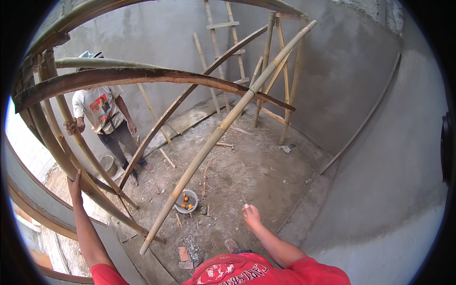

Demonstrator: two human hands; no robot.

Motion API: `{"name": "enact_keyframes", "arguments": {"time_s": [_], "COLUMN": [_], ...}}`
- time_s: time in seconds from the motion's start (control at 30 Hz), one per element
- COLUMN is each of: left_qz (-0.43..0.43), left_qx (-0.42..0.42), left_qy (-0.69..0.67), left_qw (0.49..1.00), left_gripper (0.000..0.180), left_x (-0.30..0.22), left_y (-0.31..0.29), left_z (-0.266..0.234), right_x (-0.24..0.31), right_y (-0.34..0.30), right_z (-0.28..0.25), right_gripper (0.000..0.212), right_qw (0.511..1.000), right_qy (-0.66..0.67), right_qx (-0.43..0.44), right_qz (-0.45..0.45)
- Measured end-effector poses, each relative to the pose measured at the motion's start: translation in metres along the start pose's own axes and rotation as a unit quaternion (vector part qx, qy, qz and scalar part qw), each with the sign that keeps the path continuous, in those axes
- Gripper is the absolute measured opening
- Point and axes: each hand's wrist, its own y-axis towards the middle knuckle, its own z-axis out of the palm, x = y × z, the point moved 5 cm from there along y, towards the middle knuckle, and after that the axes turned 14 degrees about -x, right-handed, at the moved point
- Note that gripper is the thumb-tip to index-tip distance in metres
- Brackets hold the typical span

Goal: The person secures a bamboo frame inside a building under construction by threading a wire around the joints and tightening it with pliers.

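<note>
My left hand point(76, 186) is against an upright bamboo pole point(67, 164) at the left, its fingers curled round the pole. In front of my body my right hand point(251, 216) is held closed in a pinch. Something thin seems to stick out past its fingertips, too small to name. A long bamboo pole point(221, 130) slants across the middle, from the lower left up to the far right. Beneath it crosses a rough, curved wooden plank point(142, 76). Another dark wooden beam point(164, 121) runs diagonally behind.
At the left a co-worker point(107, 111) in a white shirt grips a bamboo pole. On the ground below stand a white bucket point(186, 202) with orange-and-dark things, a grey bucket point(108, 165), bricks point(184, 254) and a hammer point(225, 144). A bamboo ladder point(223, 47) leans on the grey wall point(342, 71).
</note>
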Motion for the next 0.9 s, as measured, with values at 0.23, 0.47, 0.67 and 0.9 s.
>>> {"name": "enact_keyframes", "arguments": {"time_s": [0.23, 0.47, 0.67, 0.9], "left_qz": [-0.028, -0.039, -0.055, -0.053], "left_qx": [-0.099, -0.117, -0.138, -0.152], "left_qy": [-0.058, -0.034, -0.051, -0.042], "left_qw": [0.993, 0.992, 0.988, 0.986], "left_gripper": [0.045, 0.044, 0.048, 0.046], "left_x": [0.023, 0.032, 0.034, 0.025], "left_y": [0.007, 0.016, 0.018, 0.009], "left_z": [0.017, 0.013, 0.013, 0.002], "right_x": [-0.047, -0.023, -0.018, -0.093], "right_y": [0.015, 0.036, 0.045, 0.033], "right_z": [-0.055, -0.054, -0.062, -0.102], "right_gripper": [0.038, 0.044, 0.047, 0.045], "right_qw": [0.995, 0.98, 0.959, 0.862], "right_qy": [-0.092, -0.175, -0.272, -0.462], "right_qx": [-0.028, -0.084, -0.005, 0.206], "right_qz": [-0.001, -0.036, -0.08, -0.002]}}
